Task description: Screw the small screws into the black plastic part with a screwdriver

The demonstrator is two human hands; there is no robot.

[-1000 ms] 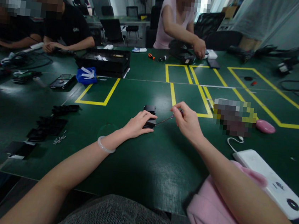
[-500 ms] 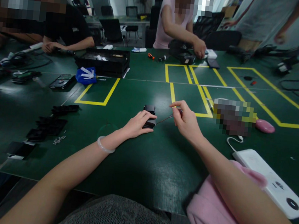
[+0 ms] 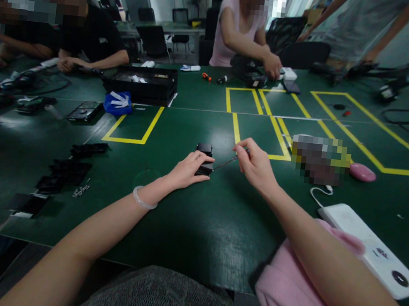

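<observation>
A small black boxy part (image 3: 205, 150) lies on the green table (image 3: 190, 219) in front of me. My left hand (image 3: 188, 170) rests on its near side, fingers curled over it and holding it down. My right hand (image 3: 256, 166) pinches a thin screwdriver (image 3: 226, 162) whose metal tip points left and meets the right side of the black part. A pale bangle sits on my left wrist.
Several flat black parts (image 3: 67, 170) and small screws lie at the left. A black tray (image 3: 142, 83) and a blue cloth (image 3: 118, 102) sit further back. A white power strip (image 3: 373, 248) and pink cloth (image 3: 292, 289) are at the right. Other people work across the table.
My right hand has shifted slightly while twisting the screwdriver. My left hand and the black part have stayed put. A person at the far right has moved closer.
</observation>
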